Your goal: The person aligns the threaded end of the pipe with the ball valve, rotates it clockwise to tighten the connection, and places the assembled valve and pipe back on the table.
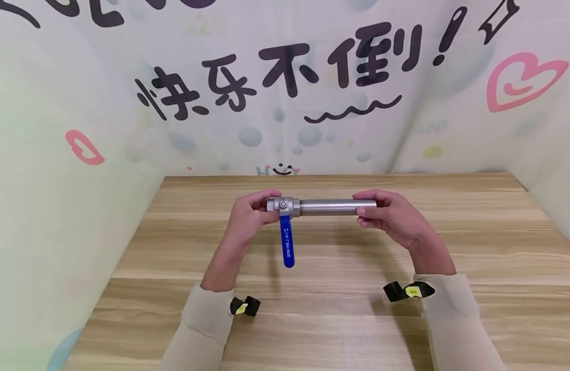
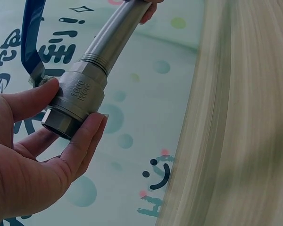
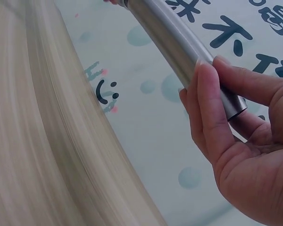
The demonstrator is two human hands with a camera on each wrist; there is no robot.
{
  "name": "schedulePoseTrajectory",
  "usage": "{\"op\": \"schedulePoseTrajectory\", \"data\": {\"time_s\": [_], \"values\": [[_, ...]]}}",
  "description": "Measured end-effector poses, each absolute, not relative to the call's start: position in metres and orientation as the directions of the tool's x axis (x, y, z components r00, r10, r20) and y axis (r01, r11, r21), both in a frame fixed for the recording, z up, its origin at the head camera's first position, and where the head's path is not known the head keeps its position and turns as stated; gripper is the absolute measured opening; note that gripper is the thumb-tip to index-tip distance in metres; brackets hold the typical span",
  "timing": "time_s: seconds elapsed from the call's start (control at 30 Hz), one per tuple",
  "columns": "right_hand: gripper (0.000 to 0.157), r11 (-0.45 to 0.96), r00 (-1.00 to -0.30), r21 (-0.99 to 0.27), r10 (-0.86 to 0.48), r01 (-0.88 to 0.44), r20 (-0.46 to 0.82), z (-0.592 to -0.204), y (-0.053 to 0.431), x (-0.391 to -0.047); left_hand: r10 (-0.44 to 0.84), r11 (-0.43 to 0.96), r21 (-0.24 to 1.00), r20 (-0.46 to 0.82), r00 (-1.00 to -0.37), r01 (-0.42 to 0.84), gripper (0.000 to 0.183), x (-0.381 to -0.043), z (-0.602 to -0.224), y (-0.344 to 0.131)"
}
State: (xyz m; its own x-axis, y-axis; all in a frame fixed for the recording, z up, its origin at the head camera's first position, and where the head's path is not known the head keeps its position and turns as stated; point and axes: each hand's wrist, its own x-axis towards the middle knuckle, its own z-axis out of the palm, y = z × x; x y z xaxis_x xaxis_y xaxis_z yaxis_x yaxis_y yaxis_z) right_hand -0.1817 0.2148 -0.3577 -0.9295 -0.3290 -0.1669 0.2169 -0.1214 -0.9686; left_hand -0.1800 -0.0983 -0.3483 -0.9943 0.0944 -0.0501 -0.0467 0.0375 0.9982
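Observation:
A steel ball valve (image 1: 290,205) with a blue lever handle (image 1: 287,242) is joined to a straight metal pipe (image 1: 331,207), both held level above the table in the head view. My left hand (image 1: 248,216) pinches the valve's free end between thumb and fingers. In the left wrist view the valve body (image 2: 80,92) reads "1000 WOG", and some pipe thread shows where the pipe enters it. My right hand (image 1: 394,216) grips the pipe's far end. Thumb and fingers wrap that plain end of the pipe (image 3: 179,42) in the right wrist view.
Beneath the hands lies a wood-grain table (image 1: 322,319), its back edge against a white printed cloth (image 1: 211,144) with dark lettering and hearts. Black straps with yellow labels sit at the left cuff (image 1: 245,307) and right cuff (image 1: 410,291).

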Motion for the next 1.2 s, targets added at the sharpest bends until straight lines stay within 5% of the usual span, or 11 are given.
{"op": "schedulePoseTrajectory", "data": {"time_s": [1.2], "values": [[0.015, -0.101, -0.936, -0.966, -0.289, 0.237, -0.2, -0.357, 0.2148, -0.1811, 0.103, 0.046, 0.998, -0.046, -0.994, -0.042, 0.044, -0.178, -0.345, -0.0962]]}}
